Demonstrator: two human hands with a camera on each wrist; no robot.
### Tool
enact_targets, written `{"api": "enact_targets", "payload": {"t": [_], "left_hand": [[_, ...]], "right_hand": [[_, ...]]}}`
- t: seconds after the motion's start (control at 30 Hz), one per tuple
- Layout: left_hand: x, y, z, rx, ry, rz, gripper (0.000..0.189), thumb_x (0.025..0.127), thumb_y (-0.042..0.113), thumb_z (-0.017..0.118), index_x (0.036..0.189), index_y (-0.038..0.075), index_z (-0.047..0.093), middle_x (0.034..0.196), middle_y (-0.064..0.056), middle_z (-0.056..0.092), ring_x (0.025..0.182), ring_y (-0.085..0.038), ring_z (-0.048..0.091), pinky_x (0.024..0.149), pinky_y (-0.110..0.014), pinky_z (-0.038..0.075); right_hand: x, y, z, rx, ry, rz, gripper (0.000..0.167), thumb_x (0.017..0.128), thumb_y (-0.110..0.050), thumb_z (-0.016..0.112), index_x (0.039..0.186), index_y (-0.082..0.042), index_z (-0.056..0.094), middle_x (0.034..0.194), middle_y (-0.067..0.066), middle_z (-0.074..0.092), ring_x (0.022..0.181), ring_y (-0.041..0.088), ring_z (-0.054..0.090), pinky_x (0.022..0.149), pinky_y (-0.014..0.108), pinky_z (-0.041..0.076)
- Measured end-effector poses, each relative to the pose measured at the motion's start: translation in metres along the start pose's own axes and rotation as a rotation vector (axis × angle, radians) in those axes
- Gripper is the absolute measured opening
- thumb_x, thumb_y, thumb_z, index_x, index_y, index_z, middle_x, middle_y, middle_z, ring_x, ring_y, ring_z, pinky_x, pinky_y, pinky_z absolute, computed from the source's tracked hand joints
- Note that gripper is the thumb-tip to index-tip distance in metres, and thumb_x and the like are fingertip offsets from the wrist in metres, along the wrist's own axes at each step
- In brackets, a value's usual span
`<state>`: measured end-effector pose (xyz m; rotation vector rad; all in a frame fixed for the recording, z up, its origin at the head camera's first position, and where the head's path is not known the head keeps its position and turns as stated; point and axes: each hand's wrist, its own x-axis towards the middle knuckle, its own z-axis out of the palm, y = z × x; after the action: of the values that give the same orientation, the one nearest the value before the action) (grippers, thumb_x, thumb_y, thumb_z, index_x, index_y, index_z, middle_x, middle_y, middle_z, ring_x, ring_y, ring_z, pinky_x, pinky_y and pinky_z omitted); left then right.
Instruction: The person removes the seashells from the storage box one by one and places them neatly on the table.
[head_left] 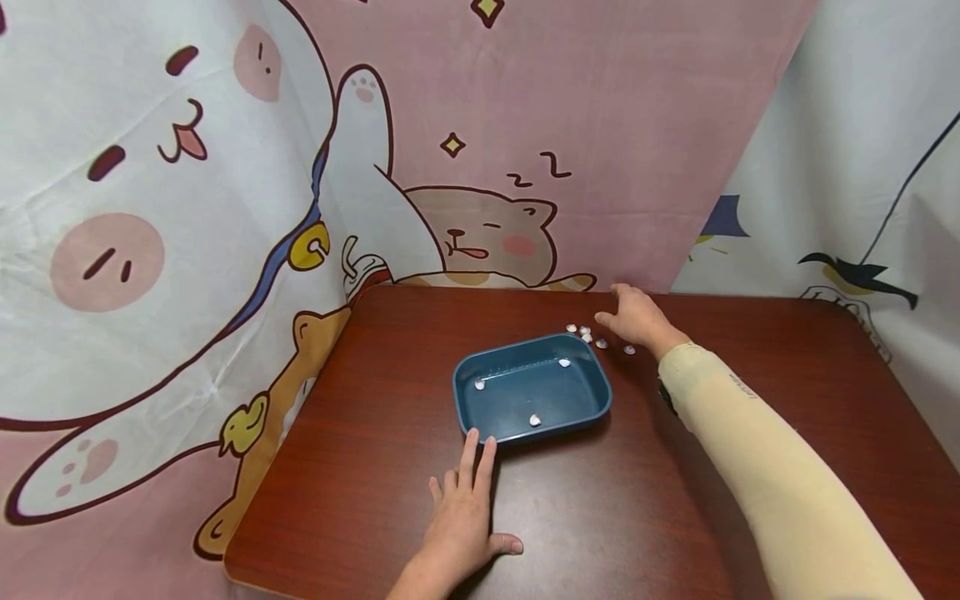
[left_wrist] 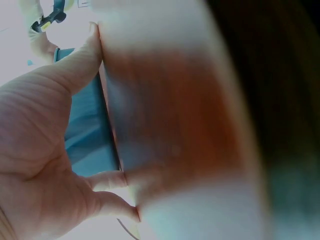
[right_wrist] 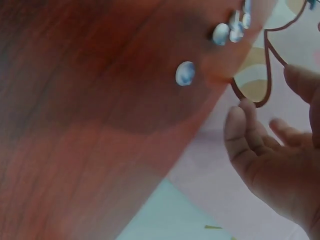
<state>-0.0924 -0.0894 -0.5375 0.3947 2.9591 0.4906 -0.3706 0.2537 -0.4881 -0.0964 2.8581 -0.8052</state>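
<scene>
A blue rectangular tray [head_left: 532,392] stands on the brown table, with three small white pieces that look like shells inside, one of them a shell [head_left: 535,420] at the near wall. My left hand [head_left: 461,521] rests on the table in front of the tray, fingers spread and two fingertips right at its near rim. My right hand [head_left: 637,319] hovers near the table's back edge, fingers loosely bent and nothing held. Close beside it lie several more of the white shells [right_wrist: 185,73], most grouped off the tray's far right corner.
The brown table [head_left: 360,433] ends at the back against a cloth [head_left: 600,108] printed with cartoon animals. A second stretch of cloth hangs along the left side. My right sleeve [head_left: 757,458] crosses over the table's right part.
</scene>
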Motion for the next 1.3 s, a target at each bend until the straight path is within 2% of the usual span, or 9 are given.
{"api": "enact_targets", "payload": {"t": [0.17, 0.33, 0.47, 0.73, 0.87, 1.07, 1.17, 1.3], "left_hand": [[0.0, 0.0, 0.0, 0.001, 0.002, 0.003, 0.147, 0.063, 0.066, 0.095, 0.174, 0.021, 0.01, 0.181, -0.013, 0.005, 0.127, -0.047, 0.054, 0.106, -0.083, 0.039], [0.0, 0.0, 0.001, 0.01, 0.001, 0.002, 0.147, 0.063, 0.066, 0.095, 0.174, 0.02, 0.01, 0.181, -0.013, 0.004, 0.126, -0.047, 0.054, 0.106, -0.083, 0.039], [0.001, 0.0, 0.002, 0.008, -0.004, -0.006, 0.145, 0.064, 0.066, 0.094, 0.174, 0.021, 0.01, 0.181, -0.012, 0.003, 0.128, -0.048, 0.054, 0.107, -0.083, 0.038], [0.002, -0.001, 0.003, 0.008, -0.005, -0.01, 0.145, 0.065, 0.067, 0.094, 0.174, 0.022, 0.009, 0.182, -0.011, 0.002, 0.129, -0.048, 0.054, 0.108, -0.083, 0.037], [0.002, -0.001, 0.004, 0.006, -0.005, -0.001, 0.145, 0.066, 0.067, 0.093, 0.174, 0.022, 0.008, 0.182, -0.011, 0.001, 0.128, -0.048, 0.054, 0.108, -0.083, 0.038], [0.0, 0.0, 0.004, 0.005, -0.002, 0.008, 0.145, 0.065, 0.067, 0.094, 0.174, 0.02, 0.01, 0.181, -0.013, 0.003, 0.128, -0.048, 0.054, 0.108, -0.083, 0.038], [0.0, -0.001, 0.004, 0.007, -0.01, 0.018, 0.144, 0.066, 0.068, 0.092, 0.174, 0.021, 0.008, 0.181, -0.013, 0.002, 0.128, -0.048, 0.054, 0.107, -0.083, 0.038], [0.0, -0.002, 0.002, 0.006, 0.028, 0.034, 0.145, 0.065, 0.065, 0.095, 0.173, 0.017, 0.011, 0.18, -0.015, 0.005, 0.126, -0.048, 0.054, 0.105, -0.084, 0.039]], "right_hand": [[0.0, 0.007, 0.01, -0.084, -0.114, 0.008, 0.074, 0.103, -0.029, 0.069, 0.157, 0.012, 0.037, 0.156, 0.037, 0.045, 0.141, 0.051, 0.048, 0.122, 0.066, 0.038], [-0.002, 0.014, 0.013, -0.21, -0.149, -0.002, 0.066, 0.101, -0.026, 0.072, 0.151, 0.01, 0.048, 0.149, 0.036, 0.054, 0.136, 0.051, 0.053, 0.115, 0.067, 0.044], [-0.005, 0.019, 0.014, -0.276, -0.129, -0.035, 0.052, 0.1, -0.021, 0.074, 0.144, 0.005, 0.061, 0.145, 0.031, 0.06, 0.135, 0.049, 0.055, 0.111, 0.067, 0.048], [-0.006, 0.023, 0.021, -0.258, -0.05, -0.08, 0.029, 0.099, -0.009, 0.073, 0.127, 0.0, 0.076, 0.133, 0.025, 0.072, 0.124, 0.045, 0.066, 0.103, 0.064, 0.054], [-0.011, 0.03, 0.022, -0.255, -0.037, -0.088, 0.025, 0.099, -0.008, 0.072, 0.123, -0.002, 0.079, 0.13, 0.023, 0.075, 0.122, 0.043, 0.069, 0.101, 0.063, 0.056], [-0.024, 0.039, 0.022, -0.25, 0.015, -0.153, 0.026, 0.103, -0.011, 0.069, 0.126, -0.001, 0.077, 0.13, 0.024, 0.074, 0.123, 0.045, 0.068, 0.101, 0.063, 0.055], [-0.035, 0.041, 0.024, -0.3, 0.059, -0.168, 0.025, 0.103, -0.01, 0.068, 0.123, 0.0, 0.077, 0.124, 0.024, 0.075, 0.118, 0.044, 0.07, 0.099, 0.062, 0.057], [-0.042, 0.042, 0.025, -0.356, 0.092, -0.185, 0.019, 0.1, -0.004, 0.068, 0.114, 0.001, 0.08, 0.115, 0.022, 0.077, 0.11, 0.04, 0.073, 0.094, 0.058, 0.06]]}}
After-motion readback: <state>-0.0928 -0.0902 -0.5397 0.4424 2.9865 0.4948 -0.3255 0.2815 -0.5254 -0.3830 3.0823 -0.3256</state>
